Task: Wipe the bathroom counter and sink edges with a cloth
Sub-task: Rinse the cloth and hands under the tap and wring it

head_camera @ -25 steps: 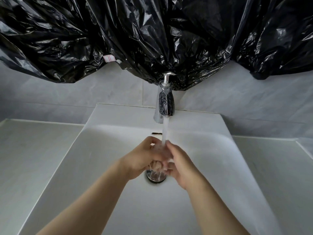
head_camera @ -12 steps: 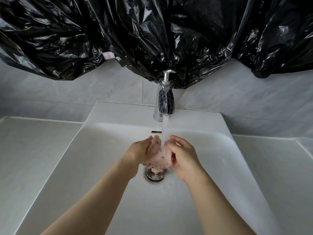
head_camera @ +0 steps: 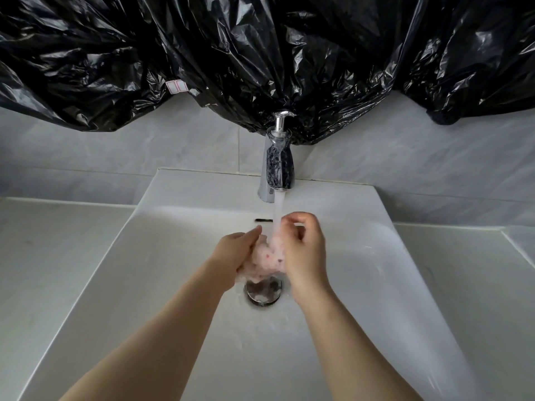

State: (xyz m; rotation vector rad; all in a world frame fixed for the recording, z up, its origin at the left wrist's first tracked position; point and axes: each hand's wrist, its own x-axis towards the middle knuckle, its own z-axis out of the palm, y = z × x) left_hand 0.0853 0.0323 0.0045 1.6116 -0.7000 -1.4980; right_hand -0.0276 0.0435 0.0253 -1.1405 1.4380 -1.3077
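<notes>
The sink (head_camera: 162, 285) has water (head_camera: 278, 209) running in from the faucet (head_camera: 279, 166), and my soggy pink cloth (head_camera: 267, 256) is bunched right under the stream, just above the drain (head_camera: 263, 290). My left hand (head_camera: 234, 256) grips one side and my right hand (head_camera: 307, 256) pinches the top with curled fingers. Compared to a second ago my hands have spread apart, so way more cloth shows.
</notes>
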